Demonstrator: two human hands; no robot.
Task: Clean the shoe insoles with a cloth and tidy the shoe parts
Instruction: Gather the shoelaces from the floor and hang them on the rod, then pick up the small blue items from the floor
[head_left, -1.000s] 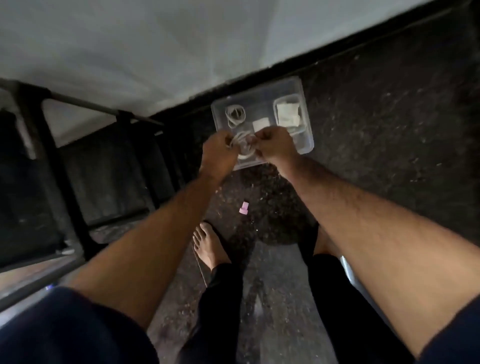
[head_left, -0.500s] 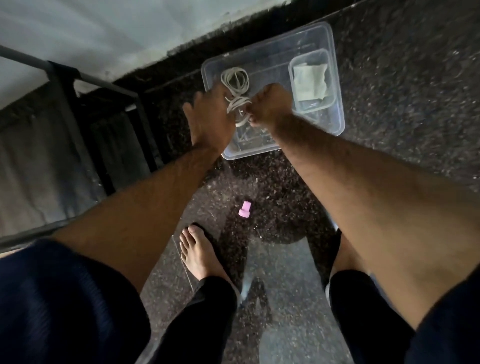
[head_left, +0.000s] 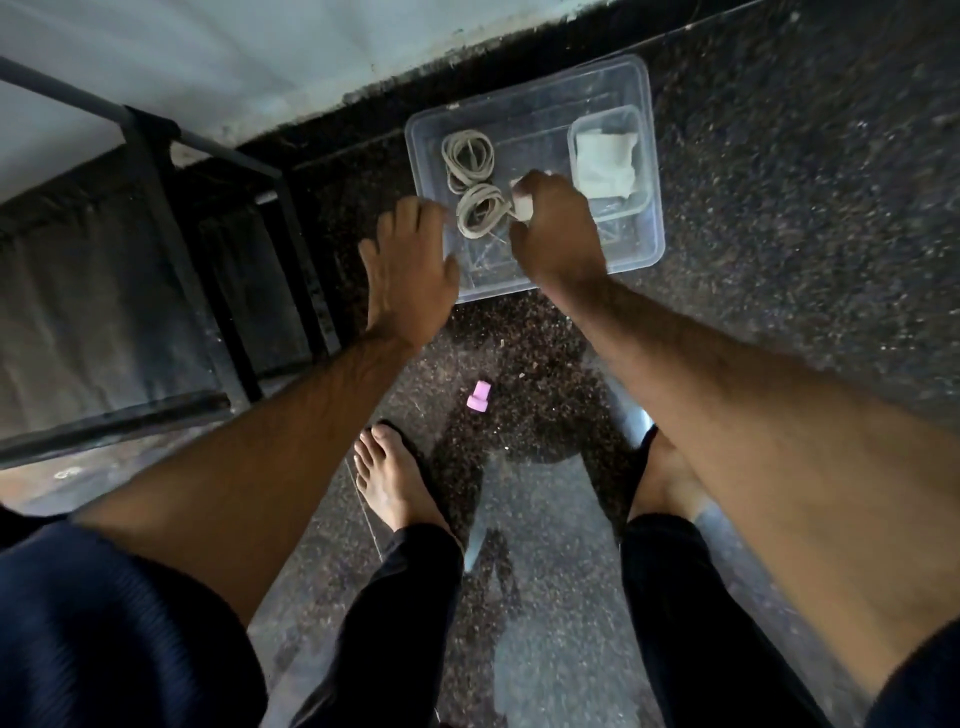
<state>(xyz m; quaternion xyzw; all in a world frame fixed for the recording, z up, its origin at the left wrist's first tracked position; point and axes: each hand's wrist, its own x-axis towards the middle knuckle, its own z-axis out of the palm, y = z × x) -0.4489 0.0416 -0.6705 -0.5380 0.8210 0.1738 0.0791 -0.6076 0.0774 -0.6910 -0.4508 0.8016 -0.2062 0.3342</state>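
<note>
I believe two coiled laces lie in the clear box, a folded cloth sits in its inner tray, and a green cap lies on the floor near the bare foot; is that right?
Not quite: the head view shows the cap is pink, not green. Otherwise correct: two coiled laces in the clear box, folded cloth in the inner tray, bare foot nearby.

A home, seemingly: dark speckled stone floor (head_left: 779, 260) meeting a pale plastered wall (head_left: 208, 47), black metal-framed rack (head_left: 156, 208) beside that wall.
</note>
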